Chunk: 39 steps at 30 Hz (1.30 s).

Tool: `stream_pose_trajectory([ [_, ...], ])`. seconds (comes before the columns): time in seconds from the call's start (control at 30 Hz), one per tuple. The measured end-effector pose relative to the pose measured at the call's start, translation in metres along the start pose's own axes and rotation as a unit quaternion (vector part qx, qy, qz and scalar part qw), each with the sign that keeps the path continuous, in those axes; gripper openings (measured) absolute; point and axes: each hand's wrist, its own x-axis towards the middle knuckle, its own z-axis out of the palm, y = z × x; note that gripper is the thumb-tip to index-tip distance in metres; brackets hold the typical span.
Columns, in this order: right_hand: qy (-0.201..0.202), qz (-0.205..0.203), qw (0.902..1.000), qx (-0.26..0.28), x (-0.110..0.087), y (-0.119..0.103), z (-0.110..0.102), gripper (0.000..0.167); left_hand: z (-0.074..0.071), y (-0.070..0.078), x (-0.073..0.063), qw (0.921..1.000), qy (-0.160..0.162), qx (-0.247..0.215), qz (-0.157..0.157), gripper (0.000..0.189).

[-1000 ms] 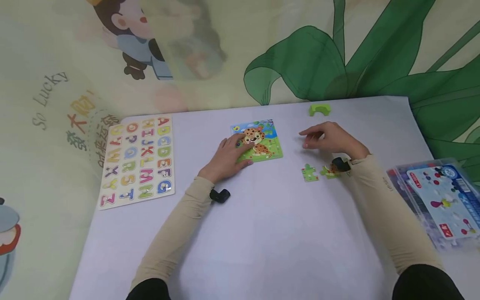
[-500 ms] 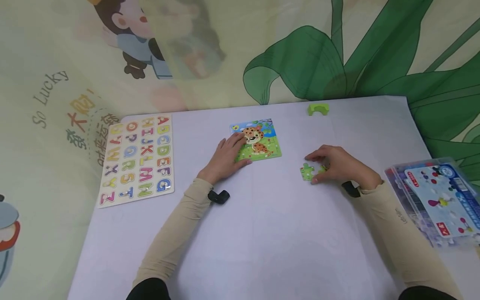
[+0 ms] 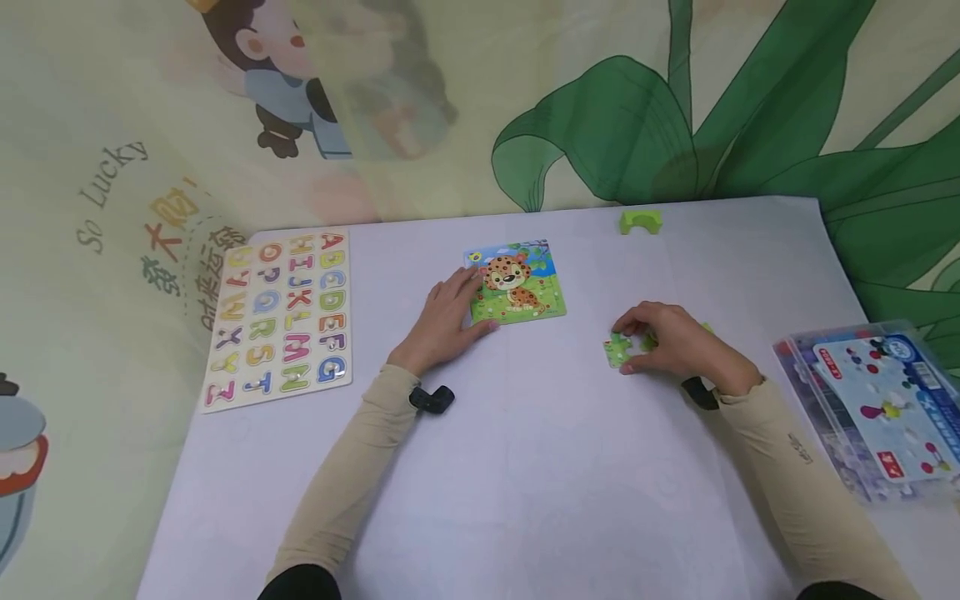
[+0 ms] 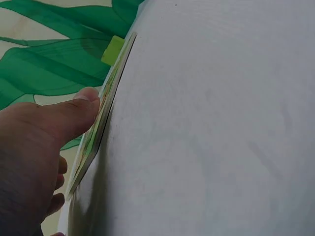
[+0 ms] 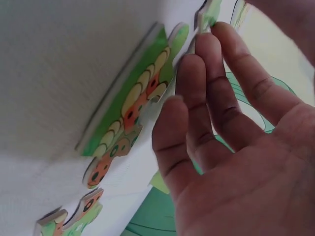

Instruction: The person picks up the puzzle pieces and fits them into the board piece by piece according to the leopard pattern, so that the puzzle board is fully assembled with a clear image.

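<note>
A square leopard puzzle board (image 3: 521, 292) lies flat at the back middle of the table. My left hand (image 3: 442, 323) rests at its near-left corner, thumb along the front edge. In the left wrist view that thumb (image 4: 81, 110) touches the board's side. To the right, my right hand (image 3: 671, 340) pinches a green puzzle piece (image 3: 617, 350) between thumb and fingertips. The right wrist view shows the green piece (image 5: 210, 14) at the fingertips. Loose leopard-patterned puzzle pieces (image 5: 130, 113) lie beside the fingers there, mostly hidden under the hand in the head view.
A wooden letter board (image 3: 281, 321) lies on the left of the white table (image 3: 517, 467). A green arch block (image 3: 641, 221) stands near the back edge. At the right sits a clear plastic box (image 3: 873, 412) with a printed card. A printed curtain (image 3: 600, 125) hangs behind.
My right hand has come down and toward me onto the loose pieces, its fingers now round the green one. The left hand's fingers have slid left off the leopard picture to the board's edge.
</note>
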Motion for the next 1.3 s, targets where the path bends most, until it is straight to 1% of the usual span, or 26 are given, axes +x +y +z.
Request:
stream_pose_trajectory([
  [0.1,0.003,-0.001,1.0,0.008,0.001,0.001,0.001,0.053,-0.002,-0.004,-0.004,0.9999,-0.013,0.002,-0.008,0.081],
  [0.2,0.011,-0.009,0.9998,0.013,0.004,0.002,0.003,0.053,-0.003,-0.008,-0.005,0.9997,-0.024,0.004,-0.009,0.079],
  [0.37,0.033,-0.04,0.9983,0.024,0.014,-0.002,0.007,0.054,-0.004,-0.013,-0.006,0.9994,-0.033,0.004,-0.005,0.079],
  [0.5,0.049,-0.06,0.9959,0.046,0.03,-0.01,0.011,0.055,-0.006,-0.015,-0.005,0.9993,-0.038,0.002,-0.001,0.078],
  [0.7,0.068,-0.083,0.9921,0.066,0.066,-0.035,0.016,0.054,-0.011,-0.016,-0.003,0.9991,-0.04,-0.006,0.013,0.076],
  [0.8,0.065,-0.094,0.991,0.071,0.084,-0.048,0.02,0.055,-0.012,-0.017,-0.002,0.9989,-0.043,-0.009,0.019,0.077],
  [1.03,0.029,-0.096,0.9906,0.093,0.118,-0.075,0.036,0.055,-0.013,-0.019,-0.002,0.9985,-0.046,-0.025,0.02,0.078],
  [1.17,0.012,-0.099,0.9903,0.096,0.131,-0.085,0.045,0.054,-0.014,-0.021,-0.004,0.9978,-0.049,-0.04,0.02,0.078],
  [1.3,0.003,-0.102,0.9908,0.088,0.139,-0.092,0.051,0.053,-0.013,-0.022,-0.004,0.9976,-0.047,-0.045,0.024,0.077],
])
